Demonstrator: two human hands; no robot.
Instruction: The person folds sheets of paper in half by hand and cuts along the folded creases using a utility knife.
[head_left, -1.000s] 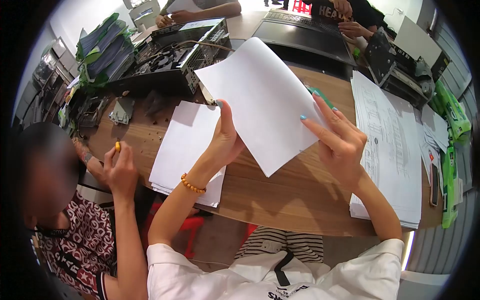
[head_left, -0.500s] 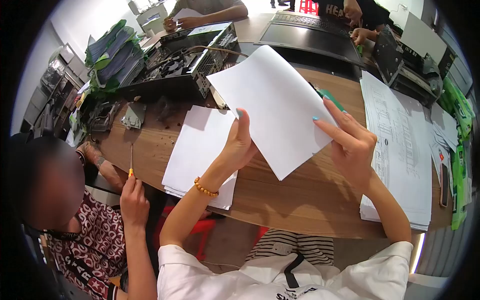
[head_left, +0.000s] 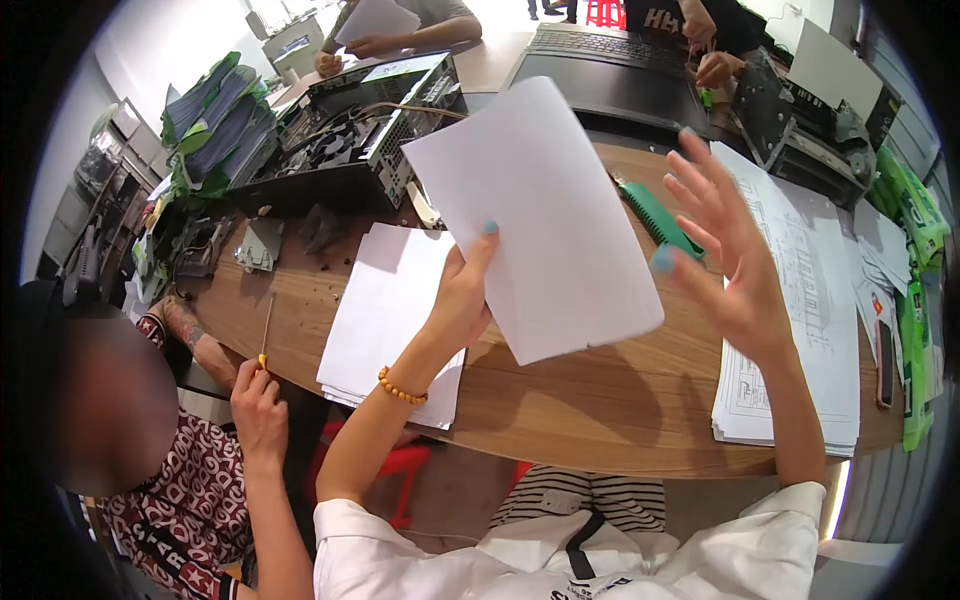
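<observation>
My left hand [head_left: 467, 290] grips white paper [head_left: 545, 220] by its left edge, thumb on top, with the sheets raised above the wooden table [head_left: 560, 400]. To the right of the paper, my right hand [head_left: 735, 270] is raised with its fingers spread and nothing in it. A green tool [head_left: 660, 218] lies on the table between the paper and my right hand. On the left is a stack of blank white paper [head_left: 385, 300], partly under my left wrist. A stack of printed drawings [head_left: 790, 330] lies at the right, partly behind my right forearm.
An open computer case [head_left: 350, 140] stands at the back left, beside green folders [head_left: 215, 125]. A laptop [head_left: 610, 85] lies at the back. At the left, a person's hand [head_left: 260, 415] holds a screwdriver [head_left: 265, 345]. Two more people are across the table. A phone [head_left: 884, 362] lies far right.
My right hand has let go of the paper's right edge and opened, moving right and up. The green tool shows more fully. The paper has shifted slightly left.
</observation>
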